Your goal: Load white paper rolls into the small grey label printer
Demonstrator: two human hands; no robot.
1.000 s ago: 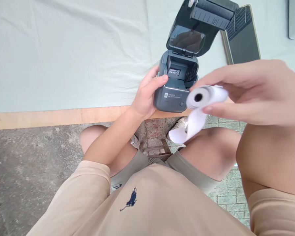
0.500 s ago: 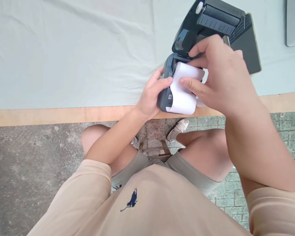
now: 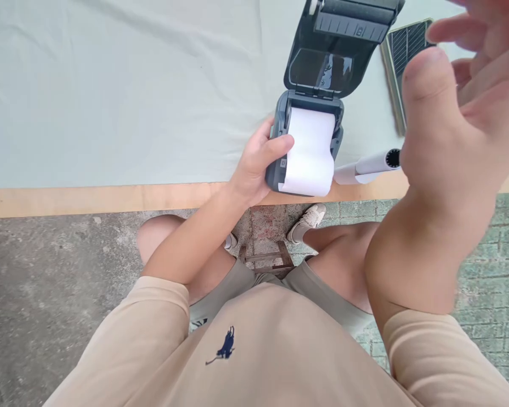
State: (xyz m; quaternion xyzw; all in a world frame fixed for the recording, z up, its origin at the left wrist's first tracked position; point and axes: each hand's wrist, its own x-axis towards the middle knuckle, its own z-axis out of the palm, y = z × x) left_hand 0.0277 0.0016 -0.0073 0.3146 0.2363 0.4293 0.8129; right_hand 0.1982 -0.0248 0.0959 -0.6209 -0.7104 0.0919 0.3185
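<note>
A dark grey portable label printer point(image 3: 275, 169) is gripped at its left side by my left hand point(image 3: 258, 161), thumb on top beside the paper. Its black lid point(image 3: 322, 73) is swung up on the hinge, away from me. Inside the printer sits a white paper roll point(image 3: 311, 130), its free end drawn down over the near edge. My right hand point(image 3: 470, 107) is raised off to the right, close to the camera, with fingers apart and nothing in it. Below that hand, near the table edge, lies another white roll point(image 3: 369, 167) with a black core.
A dark flat device with a light rim point(image 3: 394, 85) lies on the table behind my right hand. Pale cloth point(image 3: 123, 96) covers the table, leaving a wooden front edge point(image 3: 89, 199). My knees and a small wooden stool point(image 3: 265, 257) are below.
My right hand has let go of the paper and moved right and up, opening. The printer has turned and shifted slightly left in my left hand. The second roll now shows more fully.
</note>
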